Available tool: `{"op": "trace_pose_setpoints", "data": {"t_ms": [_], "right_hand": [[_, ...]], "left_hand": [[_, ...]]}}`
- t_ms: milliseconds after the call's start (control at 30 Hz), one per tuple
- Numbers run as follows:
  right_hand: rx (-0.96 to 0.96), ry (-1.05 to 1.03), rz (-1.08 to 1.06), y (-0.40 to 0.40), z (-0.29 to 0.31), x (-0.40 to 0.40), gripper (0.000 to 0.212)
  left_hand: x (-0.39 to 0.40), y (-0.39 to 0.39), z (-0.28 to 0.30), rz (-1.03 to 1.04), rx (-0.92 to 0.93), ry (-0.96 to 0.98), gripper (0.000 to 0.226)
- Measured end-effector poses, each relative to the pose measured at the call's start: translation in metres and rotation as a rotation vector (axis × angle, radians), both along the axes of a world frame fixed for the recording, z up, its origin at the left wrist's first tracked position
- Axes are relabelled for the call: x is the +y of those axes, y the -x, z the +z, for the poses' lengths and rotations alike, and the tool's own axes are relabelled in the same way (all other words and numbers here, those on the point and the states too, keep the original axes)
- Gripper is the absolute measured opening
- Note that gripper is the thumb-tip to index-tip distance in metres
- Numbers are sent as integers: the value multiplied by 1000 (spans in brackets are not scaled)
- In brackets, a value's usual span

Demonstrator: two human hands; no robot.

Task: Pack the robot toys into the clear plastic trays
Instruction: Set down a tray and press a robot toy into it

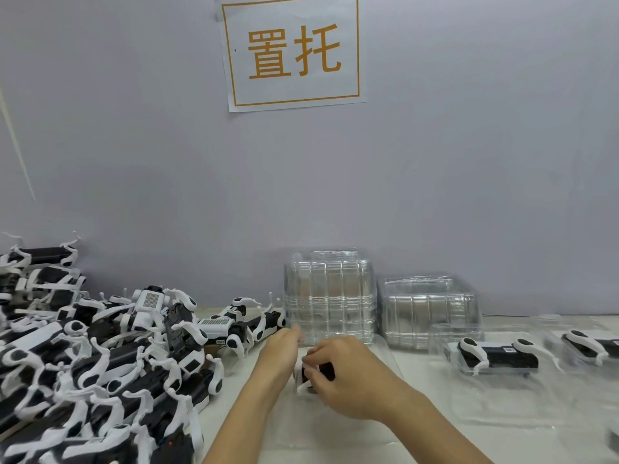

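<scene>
Seating robot toy into clear tray: right hand is pinching it, left hand (fingers hidden, grip unclear) at 9 o'clock; legs probably need tucking.

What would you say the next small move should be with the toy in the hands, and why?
Probably press the toy down until it seats in the tray under it. The right hand grips it and the left hand rests at its far end, both over that clear tray. A packed toy to the right lies flat in its tray, so this one likely needs the same.
</scene>
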State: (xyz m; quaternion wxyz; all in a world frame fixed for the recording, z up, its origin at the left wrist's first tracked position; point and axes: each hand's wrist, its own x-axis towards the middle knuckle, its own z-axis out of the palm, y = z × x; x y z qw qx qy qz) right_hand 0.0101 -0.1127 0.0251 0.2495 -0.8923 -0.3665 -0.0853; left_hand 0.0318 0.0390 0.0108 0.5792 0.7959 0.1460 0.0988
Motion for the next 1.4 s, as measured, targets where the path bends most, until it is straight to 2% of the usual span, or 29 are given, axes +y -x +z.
{"op": "trace_pose_setpoints", "data": {"t_ms": [233,400,500,567,633,733,833,933,1067,1267,1400], "right_hand": [[17,0,25,-2,1,-2,30],[156,-82,26,-6,6,-7,24],[72,-182,-125,-20,6,-21,25],[-8,-157,-268,-33,2,-37,29],[75,-155,-349,-42,-5,-49,32],[307,-278,-354,-48,-14,-54,33],[345,-356,-348,-53,-22,-53,33],[413,-548,-328,-53,-28,-54,27],[596,-801,-302,-51,-32,-57,23],[645,-860,-292,-51,-39,-58,26],[670,-891,-297,-54,-42,-60,24]], "left_hand": [[0,-1,-3,1,-2,3,26],[0,0,-4,-18,-26,-78,23],[-1,1,-4,-21,-29,-145,18],[0,2,-4,-30,-25,-175,19],[0,3,-5,-45,-26,-210,20],[-1,6,-4,-70,-20,-270,20],[-3,10,0,-104,-27,-436,33],[-5,13,6,-208,-117,-643,39],[-9,23,19,-418,-68,-724,53],[-5,27,26,-561,104,-838,77],[-14,25,20,-563,164,-933,91]]}}
